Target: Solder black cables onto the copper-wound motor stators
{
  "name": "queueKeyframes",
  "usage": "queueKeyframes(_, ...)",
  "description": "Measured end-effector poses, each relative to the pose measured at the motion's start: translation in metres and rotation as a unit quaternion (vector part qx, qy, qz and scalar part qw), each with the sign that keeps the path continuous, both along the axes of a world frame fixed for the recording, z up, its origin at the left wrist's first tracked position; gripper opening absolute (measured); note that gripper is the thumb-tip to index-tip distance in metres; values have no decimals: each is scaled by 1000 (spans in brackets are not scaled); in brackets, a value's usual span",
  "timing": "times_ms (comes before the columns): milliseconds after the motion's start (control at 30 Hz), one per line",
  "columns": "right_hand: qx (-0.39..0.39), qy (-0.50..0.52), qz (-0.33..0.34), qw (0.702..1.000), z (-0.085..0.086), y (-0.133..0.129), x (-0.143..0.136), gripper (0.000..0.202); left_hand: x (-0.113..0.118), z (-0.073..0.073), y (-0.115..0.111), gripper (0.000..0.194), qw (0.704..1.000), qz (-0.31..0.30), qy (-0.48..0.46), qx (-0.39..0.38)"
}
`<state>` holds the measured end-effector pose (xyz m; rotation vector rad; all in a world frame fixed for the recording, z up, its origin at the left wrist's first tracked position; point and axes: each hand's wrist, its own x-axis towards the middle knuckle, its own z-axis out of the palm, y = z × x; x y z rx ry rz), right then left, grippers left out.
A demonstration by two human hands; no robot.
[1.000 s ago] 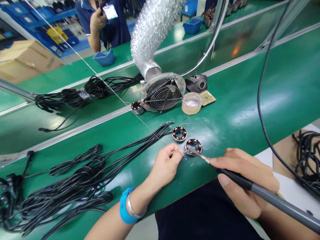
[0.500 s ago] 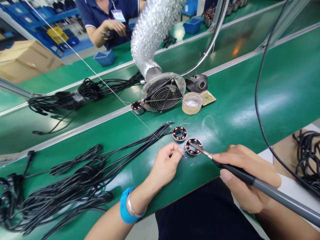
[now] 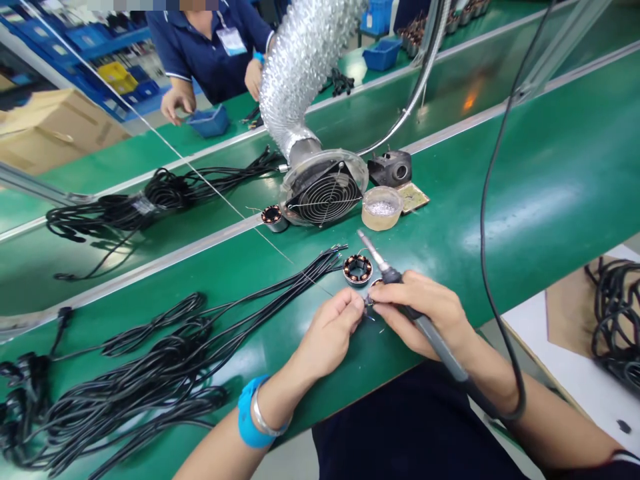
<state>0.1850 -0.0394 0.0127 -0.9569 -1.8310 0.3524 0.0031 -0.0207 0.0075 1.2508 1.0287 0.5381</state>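
My right hand (image 3: 425, 310) is closed around a soldering iron (image 3: 380, 255), its tip pointing up and left, while the thumb and forefinger meet at a mostly hidden copper-wound ring. My left hand (image 3: 333, 327) pinches close beside them; thin wire ends show at its fingertips, but what it grips is too small to tell. Another copper-wound ring (image 3: 357, 270) lies just beyond the fingers. Black cables (image 3: 280, 287) stretch left from there, their stripped ends near this ring. A round tub (image 3: 382, 208) of silvery material stands farther back.
A fume extractor (image 3: 325, 190) with a foil duct (image 3: 295, 73) stands at the middle, an iron holder (image 3: 393, 168) beside it. The iron's cord (image 3: 485, 227) hangs on the right. Across the bench, a person's hand (image 3: 177, 103) is by a blue bin (image 3: 209, 122).
My right hand has moved left to my left hand, and the iron's tip has lifted off the nearer ring. The person opposite has lowered a hand to the blue bin.
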Motion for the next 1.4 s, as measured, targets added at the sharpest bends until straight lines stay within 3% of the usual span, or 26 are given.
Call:
queueKeyframes(100,35,-20,53,998,1,9,-4,21,-3,6,1,37,998,-32,19,45)
queueKeyframes(267,39,-10,11,999,2,2,-2,22,-5,26,3,25,962,-79,157,209)
queueKeyframes(333,33,-10,9,999,-1,-5,-1,25,-4,30,3,23,953,-79,185,228)
queueKeyframes(533,59,-39,-19,997,-9,-16,-8,27,-2,21,0,29,984,-56,121,119)
queueKeyframes(633,88,-38,-44,994,-12,-14,-12,28,1,14,0,33,999,-46,27,-2)
queueKeyframes(700,94,-23,-58,994,-14,-13,-12,29,4,11,0,35,995,-35,-33,-92)
queueKeyframes(767,86,-6,-64,994,-15,-12,-8,31,7,9,0,37,989,-6,-60,-135)
queueKeyframes(933,0,18,11,1000,-15,-14,10,36,11,5,-1,35,992,60,-39,-106)
queueKeyframes(1033,-7,28,46,999,-19,-12,10,31,11,3,-2,35,993,73,-32,-87)
queueKeyframes(1233,9,69,-62,996,-29,5,-8,23,10,1,1,32,993,93,-20,-67)
queueKeyframes(1400,28,59,-57,996,-30,9,-7,25,12,-2,2,31,991,117,-14,-60)
